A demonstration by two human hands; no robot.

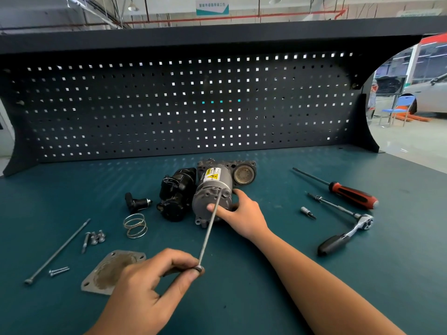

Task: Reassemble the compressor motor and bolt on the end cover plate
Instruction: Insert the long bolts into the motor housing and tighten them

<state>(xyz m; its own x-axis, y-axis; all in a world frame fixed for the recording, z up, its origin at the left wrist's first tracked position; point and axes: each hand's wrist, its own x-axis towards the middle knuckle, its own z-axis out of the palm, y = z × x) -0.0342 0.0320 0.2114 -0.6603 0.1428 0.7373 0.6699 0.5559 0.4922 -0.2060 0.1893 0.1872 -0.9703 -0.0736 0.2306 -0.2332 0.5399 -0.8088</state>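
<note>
On the teal bench, a grey, yellow-labelled compressor motor.

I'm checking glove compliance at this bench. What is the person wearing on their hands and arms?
Nothing shows: the left hand and right hand are bare, with no gloves, rings or watch. The right forearm is bare too, with no sleeve in view.

A dark pegboard backs the bench; blue chair beside a car.
</note>
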